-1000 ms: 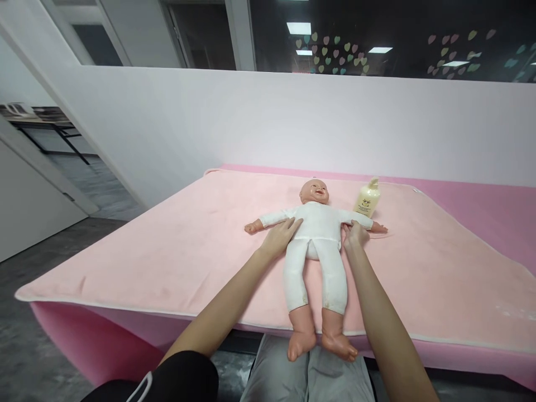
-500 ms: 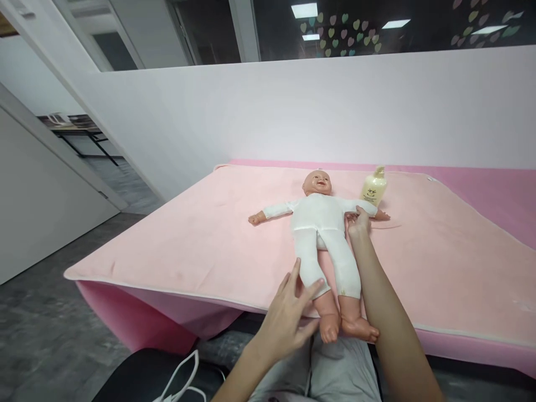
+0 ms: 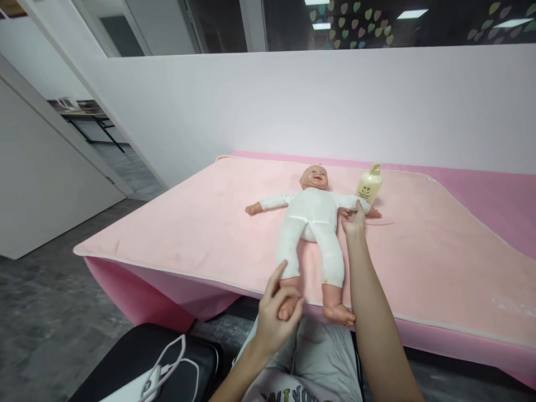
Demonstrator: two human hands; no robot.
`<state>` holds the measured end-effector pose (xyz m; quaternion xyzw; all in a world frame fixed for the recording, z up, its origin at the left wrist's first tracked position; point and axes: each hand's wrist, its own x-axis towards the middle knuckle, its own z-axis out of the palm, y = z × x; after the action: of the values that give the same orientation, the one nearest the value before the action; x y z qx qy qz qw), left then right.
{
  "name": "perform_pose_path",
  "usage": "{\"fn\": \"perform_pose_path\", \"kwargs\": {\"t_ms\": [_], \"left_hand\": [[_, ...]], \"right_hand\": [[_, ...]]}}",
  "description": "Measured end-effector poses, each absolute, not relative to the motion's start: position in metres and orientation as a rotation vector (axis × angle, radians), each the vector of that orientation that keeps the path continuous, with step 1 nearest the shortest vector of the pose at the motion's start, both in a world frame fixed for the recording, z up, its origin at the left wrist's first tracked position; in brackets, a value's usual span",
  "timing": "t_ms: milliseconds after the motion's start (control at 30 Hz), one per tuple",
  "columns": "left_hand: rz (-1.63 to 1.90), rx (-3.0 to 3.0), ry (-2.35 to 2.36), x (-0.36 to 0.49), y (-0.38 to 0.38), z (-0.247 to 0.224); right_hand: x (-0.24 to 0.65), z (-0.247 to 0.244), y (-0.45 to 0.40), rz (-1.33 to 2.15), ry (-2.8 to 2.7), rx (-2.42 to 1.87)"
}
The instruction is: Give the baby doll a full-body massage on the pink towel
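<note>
Doll (image 3: 313, 207) supine on pink blanket (image 3: 218, 223), left hand (image 3: 273, 321) curled around one foot (image 3: 286, 310) at near edge, right hand (image 3: 353, 221) pinching one sleeve (image 3: 344, 201)

Bright, fairly even indoor light covers the pale wall (image 3: 335, 106) and the pink blanket (image 3: 201, 218), with only soft shadows beside the doll (image 3: 315, 202). Small glossy highlights sit on its head. 4 white light panels (image 3: 412, 14) glare in the dark glass (image 3: 288, 33); whether they are reflections is unclear. The floor (image 3: 33, 301) looks dimmer. The wide lens slants the door (image 3: 50, 167) at the left edge. Fine lettering on the bottle (image 3: 369, 185) is too small to read.
</note>
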<state>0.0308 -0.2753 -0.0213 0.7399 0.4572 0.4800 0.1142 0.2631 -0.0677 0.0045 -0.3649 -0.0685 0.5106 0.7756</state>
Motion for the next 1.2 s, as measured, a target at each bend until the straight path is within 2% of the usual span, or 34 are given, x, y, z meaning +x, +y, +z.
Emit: {"fn": "perform_pose_path", "kwargs": {"t_ms": [200,333,567,700,767,1200], "left_hand": [[1.595,1.618,1.582,-0.002,-0.264,-0.005],[1.703,1.514,1.561,-0.003,-0.24,0.013],[1.4,1.785,1.618,0.021,-0.165,0.036],[1.263,1.845,1.617,0.023,-0.142,0.032],[1.258,1.892,1.585,0.023,-0.14,0.03],[1.295,1.726,1.486,-0.004,-0.185,0.018]], "right_hand": [[0.263,0.003,-0.062,1.111,-0.105,-0.838],[0.256,-0.001,-0.058,0.858,-0.206,-0.957],[0.24,0.004,-0.066,0.263,-0.865,-1.331],[0.229,0.011,-0.073,0.123,-1.391,-1.54],[0.227,0.013,-0.074,0.104,-1.486,-1.589],[0.237,-0.003,-0.071,0.207,-1.019,-1.501]]}}
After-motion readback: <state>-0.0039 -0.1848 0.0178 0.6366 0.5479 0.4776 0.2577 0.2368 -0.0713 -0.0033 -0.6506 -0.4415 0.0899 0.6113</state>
